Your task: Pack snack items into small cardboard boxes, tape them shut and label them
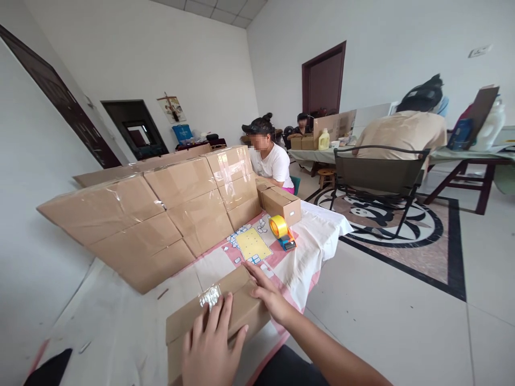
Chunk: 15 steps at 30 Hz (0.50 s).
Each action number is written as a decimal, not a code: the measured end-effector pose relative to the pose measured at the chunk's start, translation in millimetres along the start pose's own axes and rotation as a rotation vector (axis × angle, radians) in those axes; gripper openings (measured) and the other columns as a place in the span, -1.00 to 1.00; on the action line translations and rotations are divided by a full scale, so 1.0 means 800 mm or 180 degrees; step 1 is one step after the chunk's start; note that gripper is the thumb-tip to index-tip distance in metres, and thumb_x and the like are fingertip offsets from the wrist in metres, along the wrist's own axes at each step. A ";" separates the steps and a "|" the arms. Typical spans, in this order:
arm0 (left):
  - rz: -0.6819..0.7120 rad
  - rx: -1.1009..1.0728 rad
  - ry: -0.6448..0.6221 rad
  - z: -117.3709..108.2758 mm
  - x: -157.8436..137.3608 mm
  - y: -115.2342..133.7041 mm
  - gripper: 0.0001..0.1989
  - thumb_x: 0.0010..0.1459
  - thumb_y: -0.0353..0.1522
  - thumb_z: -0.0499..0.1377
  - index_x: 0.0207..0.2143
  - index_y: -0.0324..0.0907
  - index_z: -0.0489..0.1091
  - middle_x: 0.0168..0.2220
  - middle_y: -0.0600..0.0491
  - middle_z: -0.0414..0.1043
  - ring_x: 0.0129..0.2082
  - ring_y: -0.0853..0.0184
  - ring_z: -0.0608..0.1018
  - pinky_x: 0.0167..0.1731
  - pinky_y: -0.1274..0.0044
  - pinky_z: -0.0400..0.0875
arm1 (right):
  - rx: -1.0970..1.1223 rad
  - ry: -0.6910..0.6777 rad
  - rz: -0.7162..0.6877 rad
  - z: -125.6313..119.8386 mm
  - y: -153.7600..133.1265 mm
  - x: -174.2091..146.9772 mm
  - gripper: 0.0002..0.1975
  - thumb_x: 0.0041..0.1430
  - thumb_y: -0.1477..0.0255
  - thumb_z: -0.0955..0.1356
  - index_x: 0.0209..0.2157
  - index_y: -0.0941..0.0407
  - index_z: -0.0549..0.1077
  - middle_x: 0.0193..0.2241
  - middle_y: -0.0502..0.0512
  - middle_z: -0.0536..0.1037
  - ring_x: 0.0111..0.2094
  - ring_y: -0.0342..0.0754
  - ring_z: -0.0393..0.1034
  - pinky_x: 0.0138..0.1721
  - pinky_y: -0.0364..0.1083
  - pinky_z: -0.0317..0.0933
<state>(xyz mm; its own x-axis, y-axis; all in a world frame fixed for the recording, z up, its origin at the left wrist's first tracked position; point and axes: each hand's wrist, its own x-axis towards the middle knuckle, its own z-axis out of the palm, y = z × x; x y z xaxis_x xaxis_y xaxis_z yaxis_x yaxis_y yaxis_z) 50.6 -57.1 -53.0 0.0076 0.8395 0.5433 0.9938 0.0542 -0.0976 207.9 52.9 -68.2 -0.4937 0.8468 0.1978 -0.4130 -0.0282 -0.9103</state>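
Note:
A closed cardboard box (pixel 237 292) lies on the cloth-covered table in front of me, with a shiny strip of clear tape (pixel 210 296) over its top. My left hand (pixel 213 335) rests on the near side of the box, fingers spread and fingertips at the tape. At the box's right end, my right hand (pixel 267 292) holds the corner, thumb on top and fingers along the end; part of its grip is hidden. Beyond the box stands a tape dispenser (pixel 286 241) with a yellow roll of tape (pixel 277 227), touched by neither hand.
Stacked, taped cardboard boxes (pixel 161 214) form a wall along the table's far left side. One more box (pixel 281 203) sits at the far end, near a person in a white shirt (pixel 273 163). A patterned pink-and-white cloth (pixel 298 279) covers the table. Another person sits in a folding chair (pixel 380 171).

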 end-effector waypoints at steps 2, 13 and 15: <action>-0.0023 -0.0025 0.0112 -0.001 -0.003 0.004 -0.48 0.26 -0.15 0.07 0.24 0.00 0.35 0.12 0.01 0.52 0.05 0.01 0.46 -0.07 0.23 0.29 | 0.0000 -0.0020 -0.0024 -0.001 0.000 -0.001 -0.23 -0.01 0.47 0.33 0.30 -0.10 0.27 0.36 -0.02 0.22 0.33 0.11 0.12 0.34 0.13 -0.09; -0.0096 0.0013 0.0136 -0.001 -0.004 0.007 -0.49 0.27 -0.15 0.07 0.24 -0.02 0.36 0.16 0.05 0.48 0.09 0.00 0.46 -0.01 0.19 0.31 | 0.0066 0.0015 -0.0071 0.006 -0.012 -0.008 -0.30 0.02 0.42 0.34 0.26 -0.11 0.35 0.35 -0.01 0.24 0.37 0.13 0.05 0.36 0.14 -0.16; -0.0088 0.0044 0.0158 -0.001 -0.004 0.007 -0.50 0.28 -0.15 0.06 0.22 -0.04 0.38 0.15 0.05 0.49 0.08 0.01 0.46 -0.01 0.20 0.32 | 0.0088 0.0035 -0.0102 0.007 -0.011 -0.008 -0.31 0.02 0.41 0.34 0.25 -0.10 0.36 0.34 0.00 0.25 0.38 0.13 0.04 0.36 0.15 -0.16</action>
<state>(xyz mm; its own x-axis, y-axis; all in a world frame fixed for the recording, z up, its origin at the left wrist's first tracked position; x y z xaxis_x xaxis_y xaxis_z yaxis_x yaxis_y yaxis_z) 56.2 -59.7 -54.3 -0.0140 0.8098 0.5866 0.9920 0.0847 -0.0933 210.7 45.1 -59.1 -0.4715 0.8533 0.2226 -0.4496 -0.0155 -0.8931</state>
